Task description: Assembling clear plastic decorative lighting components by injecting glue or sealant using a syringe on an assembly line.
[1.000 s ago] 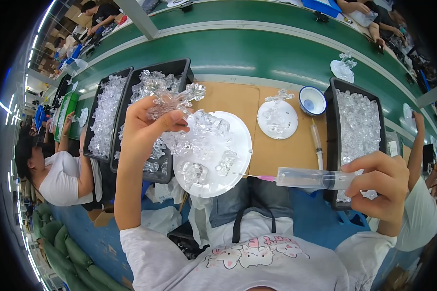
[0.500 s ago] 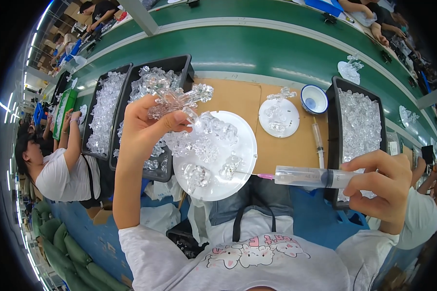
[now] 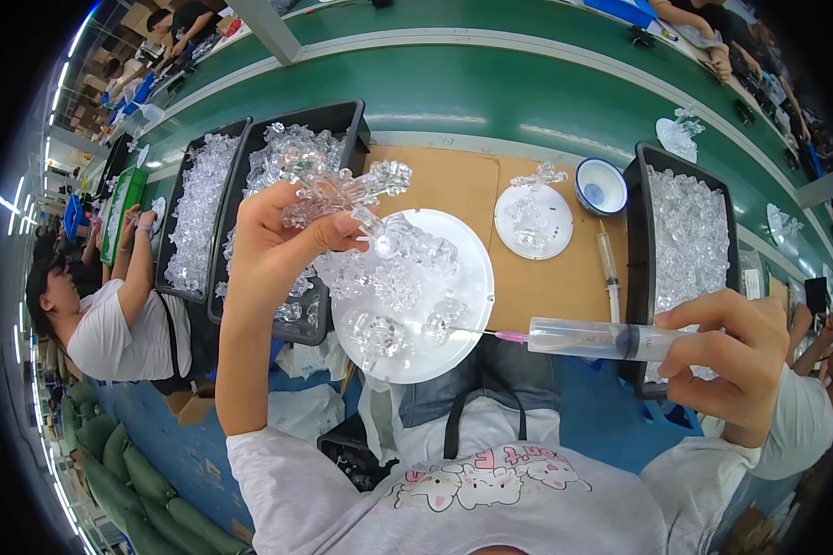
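Note:
My left hand (image 3: 292,236) is closed, thumb against fingers, on a clear plastic branching piece (image 3: 356,190). Below it a large white round disc (image 3: 472,277) carries several clear faceted pieces; whether the gripped piece is joined to the disc, I cannot tell. In my right hand (image 3: 727,356) lies a large clear syringe (image 3: 578,338), held level by its barrel end. Its pink-hubbed needle (image 3: 504,336) points left, and the tip meets a small clear piece (image 3: 444,319) at the disc's right side.
Black bins of clear pieces stand left (image 3: 199,217) and right (image 3: 690,231). On brown cardboard (image 3: 444,176) are a smaller white disc (image 3: 555,236) with clear parts, a blue-and-white bowl (image 3: 602,185) and a second syringe (image 3: 609,273). A person in white (image 3: 120,324) sits at left.
The disc and the syringe have shifted very slightly to the right. Both hands keep their grips, and the needle tip stays at the same small piece.

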Motion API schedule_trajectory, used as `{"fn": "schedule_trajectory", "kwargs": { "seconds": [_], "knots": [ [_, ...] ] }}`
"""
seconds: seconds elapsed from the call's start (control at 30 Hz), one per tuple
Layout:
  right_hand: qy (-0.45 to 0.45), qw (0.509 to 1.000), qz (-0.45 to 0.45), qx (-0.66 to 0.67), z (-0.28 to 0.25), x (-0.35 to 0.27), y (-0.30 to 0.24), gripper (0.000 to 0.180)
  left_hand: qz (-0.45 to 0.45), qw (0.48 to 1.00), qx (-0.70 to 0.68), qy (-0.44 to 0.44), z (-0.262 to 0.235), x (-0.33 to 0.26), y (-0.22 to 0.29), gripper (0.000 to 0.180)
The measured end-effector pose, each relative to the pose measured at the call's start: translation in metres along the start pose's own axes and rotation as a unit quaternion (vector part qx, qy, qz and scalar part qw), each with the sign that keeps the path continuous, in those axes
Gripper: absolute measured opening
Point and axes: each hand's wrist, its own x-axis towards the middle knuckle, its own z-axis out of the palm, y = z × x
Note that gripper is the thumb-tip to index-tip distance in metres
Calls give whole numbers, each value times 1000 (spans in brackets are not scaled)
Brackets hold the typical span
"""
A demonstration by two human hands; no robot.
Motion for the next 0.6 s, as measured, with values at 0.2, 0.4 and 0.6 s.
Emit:
{"fn": "schedule_trajectory", "kwargs": {
  "seconds": [0.2, 0.4, 0.6],
  "knots": [
    [0, 1000, 9, 9, -3, 1, -1, 24, -48, 998, 28, -9, -7, -2, 0, 22],
    [-9, 1000, 26, -10, -5, -7, 2, 21, 3, 1000, -17, 5, -2, -2, -4, 15],
    [-15, 999, 35, -36, -8, -6, -6, 20, 1, 1000, -25, 14, -5, -4, -7, 16]
  ]
}}
